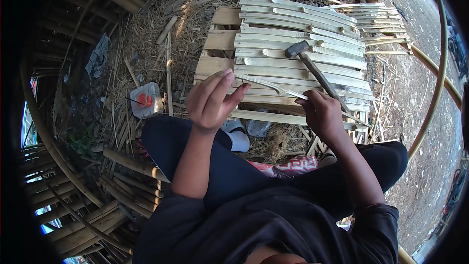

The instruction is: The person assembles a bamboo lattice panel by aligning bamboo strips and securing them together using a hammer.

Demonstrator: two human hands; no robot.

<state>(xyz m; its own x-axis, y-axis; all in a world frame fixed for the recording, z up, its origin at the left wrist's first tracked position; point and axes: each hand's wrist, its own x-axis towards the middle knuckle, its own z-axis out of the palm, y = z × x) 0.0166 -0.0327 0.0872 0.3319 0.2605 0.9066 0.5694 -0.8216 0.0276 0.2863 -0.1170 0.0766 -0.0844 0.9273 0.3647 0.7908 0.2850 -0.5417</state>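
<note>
My right hand pinches a thin split bamboo strip that slants up and left over a slatted bamboo panel. Near the strip's far end is my left hand, raised, its fingers stretched and the thumb apart from them. By that thumb tip shows a short dark pin, maybe a nail; whether it is stuck in the strip or touched by the thumb is unclear. A hammer with a dark metal head and wooden handle lies across the slats, just beyond my right hand.
A smaller slatted piece lies beyond the panel at the right. On the left a red cup sits on a pale block. Straw and shavings cover the ground. Bamboo poles lie at my left; a bent pole curves at the right.
</note>
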